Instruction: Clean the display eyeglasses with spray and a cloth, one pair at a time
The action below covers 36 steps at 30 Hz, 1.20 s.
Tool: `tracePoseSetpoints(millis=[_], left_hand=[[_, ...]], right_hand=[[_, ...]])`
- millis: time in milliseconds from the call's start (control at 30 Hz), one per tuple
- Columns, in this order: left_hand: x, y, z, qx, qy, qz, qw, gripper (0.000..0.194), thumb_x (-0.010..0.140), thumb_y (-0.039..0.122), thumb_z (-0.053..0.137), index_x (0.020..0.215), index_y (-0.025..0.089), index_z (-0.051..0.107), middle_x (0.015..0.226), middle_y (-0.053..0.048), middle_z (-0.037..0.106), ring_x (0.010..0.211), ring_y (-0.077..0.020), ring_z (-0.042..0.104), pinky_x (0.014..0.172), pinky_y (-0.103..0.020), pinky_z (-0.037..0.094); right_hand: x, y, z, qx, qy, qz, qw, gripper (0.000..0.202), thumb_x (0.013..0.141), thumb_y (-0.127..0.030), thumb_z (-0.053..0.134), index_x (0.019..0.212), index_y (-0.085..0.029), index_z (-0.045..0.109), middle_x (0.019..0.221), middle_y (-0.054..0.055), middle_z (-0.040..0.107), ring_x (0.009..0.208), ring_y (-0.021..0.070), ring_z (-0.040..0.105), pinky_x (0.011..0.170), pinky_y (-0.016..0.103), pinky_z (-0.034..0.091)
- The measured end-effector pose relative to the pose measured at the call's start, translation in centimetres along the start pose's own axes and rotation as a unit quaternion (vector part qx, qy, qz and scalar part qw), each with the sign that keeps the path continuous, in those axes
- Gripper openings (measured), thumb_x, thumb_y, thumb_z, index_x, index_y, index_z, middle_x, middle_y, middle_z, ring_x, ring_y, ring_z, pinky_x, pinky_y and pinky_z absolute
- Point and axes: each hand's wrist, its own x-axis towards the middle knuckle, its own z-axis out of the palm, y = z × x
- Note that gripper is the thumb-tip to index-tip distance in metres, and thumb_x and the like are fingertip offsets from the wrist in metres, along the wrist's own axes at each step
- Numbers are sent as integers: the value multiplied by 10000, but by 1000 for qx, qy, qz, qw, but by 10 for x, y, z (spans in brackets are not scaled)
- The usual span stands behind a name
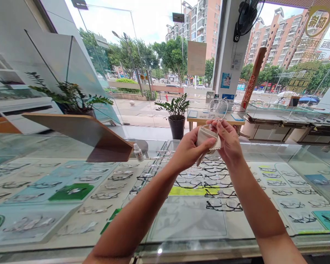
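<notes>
I had the left hand (191, 146) gripping a beige cloth (206, 136) against clear eyeglasses (219, 108) and the right hand (228, 141) pinching them, above the glass counter's (181, 238) far side, right of a white bottle (138, 152).

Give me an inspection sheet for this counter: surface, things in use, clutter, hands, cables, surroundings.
Surface: glass display case, rows of eyeglasses seen through its top.
Things in use: beige cloth and thin-framed glasses, held together above the case.
Clutter: white bottle beside a brown board.
Hands: left hand grips the cloth; right hand pinches the glasses.
Cables: thin cords below the wall fan.
Surroundings: potted plant, glass frontage, street trees outside.
</notes>
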Motion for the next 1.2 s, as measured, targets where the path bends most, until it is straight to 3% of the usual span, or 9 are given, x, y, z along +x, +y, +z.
tracePoseSetpoints(millis=[400, 533, 767, 867, 1033, 1200], left_hand=[[0, 1, 3, 15, 50, 27, 998, 475, 768, 566, 845, 949, 156, 685, 765, -5, 670, 622, -91, 508, 563, -213, 423], [2, -1, 3, -1, 62, 32, 998, 483, 775, 560, 849, 997, 155, 705, 780, 1, 683, 641, -89, 525, 596, -214, 440], [3, -2, 4, -4, 80, 24, 996, 531, 773, 638, 825, 967, 153, 730, 831, -14, 716, 725, -113, 584, 687, -245, 488], [3, -1, 5, -15, 90, 21, 996, 539, 762, 638, 834, 963, 149, 734, 808, -6, 701, 703, -107, 572, 672, -240, 480], [3, -2, 5, -45, 97, 25, 994, 523, 762, 613, 848, 975, 145, 753, 791, -3, 703, 666, -93, 561, 633, -217, 469], [5, -6, 5, -71, 105, 45, 991, 511, 776, 612, 842, 1004, 157, 785, 888, -25, 749, 711, -89, 597, 669, -205, 496]], right_hand=[[-4, 0, 4, -61, -7, -9, 998, 312, 799, -573, 801, 854, -284, 698, 1092, 26, 738, 970, 189, 640, 923, 377, 581], [-3, 2, 5, -42, -20, -4, 999, 283, 808, -537, 809, 868, -279, 709, 1077, 26, 746, 950, 180, 649, 889, 359, 584], [-3, 6, 9, -22, -12, 2, 1000, 332, 761, -550, 851, 833, -260, 705, 1010, 27, 752, 1006, 193, 689, 964, 377, 587], [-4, 6, 10, 2, -14, 11, 1000, 317, 748, -524, 872, 830, -262, 714, 991, 14, 763, 969, 182, 706, 926, 359, 602], [-5, 7, 11, 7, -25, -9, 1000, 329, 747, -533, 879, 840, -259, 722, 959, 8, 791, 1019, 206, 740, 1002, 398, 605], [-5, 6, 12, 28, -42, -19, 999, 309, 738, -505, 898, 845, -268, 731, 906, -6, 795, 995, 217, 760, 952, 403, 637]])
